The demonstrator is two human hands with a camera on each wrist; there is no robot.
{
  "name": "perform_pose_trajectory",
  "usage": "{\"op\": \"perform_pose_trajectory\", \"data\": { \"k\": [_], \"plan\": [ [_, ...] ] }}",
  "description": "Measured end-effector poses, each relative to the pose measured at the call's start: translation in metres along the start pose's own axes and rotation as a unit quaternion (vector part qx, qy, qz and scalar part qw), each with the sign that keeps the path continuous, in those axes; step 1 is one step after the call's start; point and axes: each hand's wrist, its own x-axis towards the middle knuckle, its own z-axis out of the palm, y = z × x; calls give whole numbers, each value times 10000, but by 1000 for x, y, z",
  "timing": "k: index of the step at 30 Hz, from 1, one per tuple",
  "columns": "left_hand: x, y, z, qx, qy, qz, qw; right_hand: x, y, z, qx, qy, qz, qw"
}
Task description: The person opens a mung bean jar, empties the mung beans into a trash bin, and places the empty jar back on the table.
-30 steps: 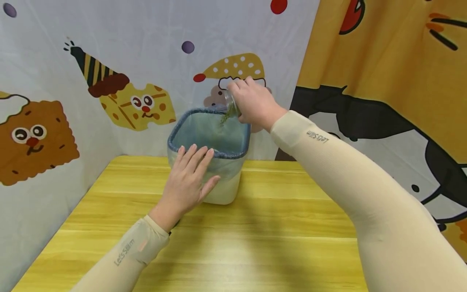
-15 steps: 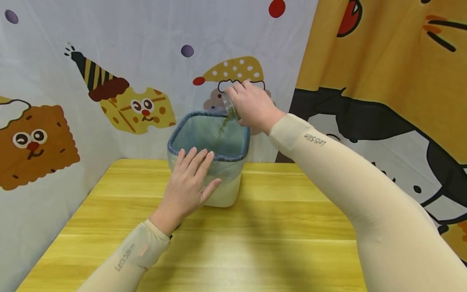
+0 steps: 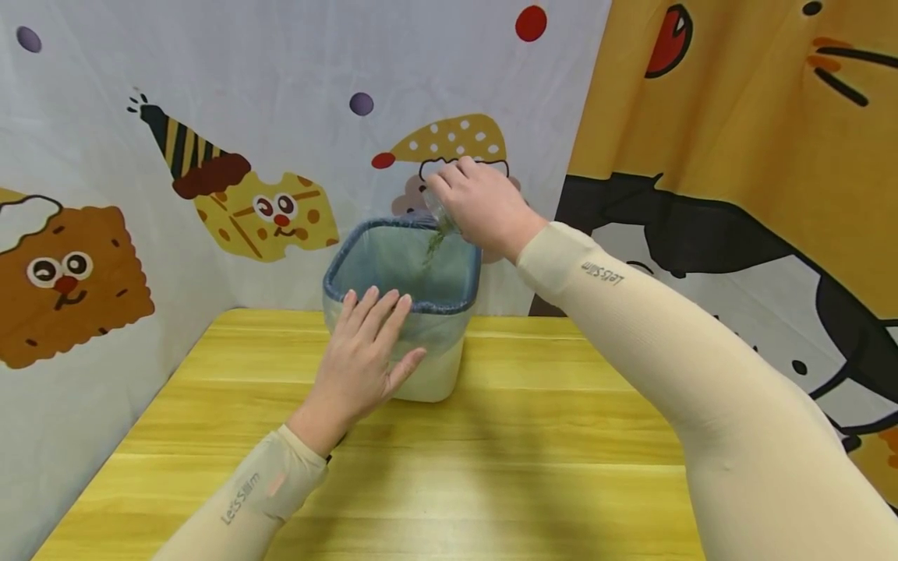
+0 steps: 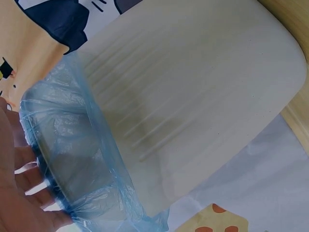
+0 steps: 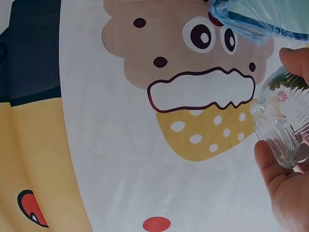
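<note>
Desk (image 3: 575, 397) carries a blue-lined bin (image 3: 435, 374), left grip (image 3: 358, 360) lying straight-fingered, holding nothing, against the bin's near rim (image 3: 442, 308), likely steadying it, while right grip (image 3: 486, 201) curls partly closed round a glass jar (image 5: 276, 128) tipped above the bin's back right, presumably so the green bits (image 3: 433, 245) drop inside.

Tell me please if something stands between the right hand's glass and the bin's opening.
Nothing visible: the right hand holds the tilted glass above the open bin, green bits falling in. The left hand is at the near rim.
</note>
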Motion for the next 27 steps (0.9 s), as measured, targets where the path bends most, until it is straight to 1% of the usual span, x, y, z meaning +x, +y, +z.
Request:
{"op": "perform_pose_trajectory", "data": {
  "k": [5,9,11,13,16,18,21,23,25,27],
  "plan": [
    [0,0,0,26,21,17,10000,0,-1,2,-475,98,-200,9986],
    [0,0,1,29,26,28,10000,0,-2,1,-896,252,-445,9947],
    [0,0,0,13,23,30,10000,0,-2,1,-1047,479,-613,9914],
    [1,0,0,3,16,31,10000,0,-3,2,-1225,802,-826,9858],
    [1,0,-1,-10,14,32,10000,1,-7,4,-1603,1238,-1185,9721],
    [1,0,-1,-10,32,32,10000,2,-10,6,-2015,1369,-1433,9592],
    [2,0,-1,-7,50,33,10000,3,-19,9,-2645,1304,-1827,9379],
    [1,1,-1,-9,66,34,10000,3,-24,11,-3019,1267,-2102,9212],
    [1,1,0,1,77,37,10000,2,-28,15,-3315,1258,-2336,9054],
    [1,1,1,-2,88,33,10000,1,-31,18,-3546,1323,-2475,8919]
  ]
}}
